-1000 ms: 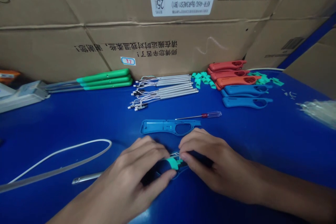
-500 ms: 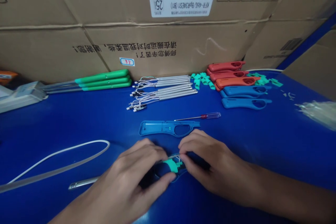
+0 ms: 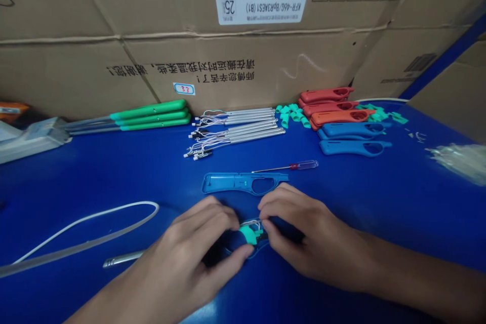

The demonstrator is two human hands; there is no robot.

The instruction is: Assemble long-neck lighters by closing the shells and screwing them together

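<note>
My left hand (image 3: 186, 250) grips a blue plastic handle shell (image 3: 237, 243), and its fingers and thumb hide most of it. My right hand (image 3: 313, 243) pinches with its fingertips at a teal plastic part (image 3: 247, 234) seated in the shell, beside thin wires (image 3: 252, 224). A second blue handle shell (image 3: 243, 183) lies open just beyond my hands. Past it rests a small red-handled screwdriver (image 3: 304, 165). A metal tube (image 3: 121, 259) sticks out from under my left hand.
The work surface is a blue table (image 3: 379, 187) against a cardboard box (image 3: 243, 61). Along the back lie green-handled rods (image 3: 152, 114), wired metal tubes (image 3: 235, 130), teal pieces (image 3: 292, 114), and red and blue handles (image 3: 351, 134). A white cable (image 3: 87, 230) curves at the left.
My hands stay on the shell with only slight finger movement. The whole view has shifted a little.
</note>
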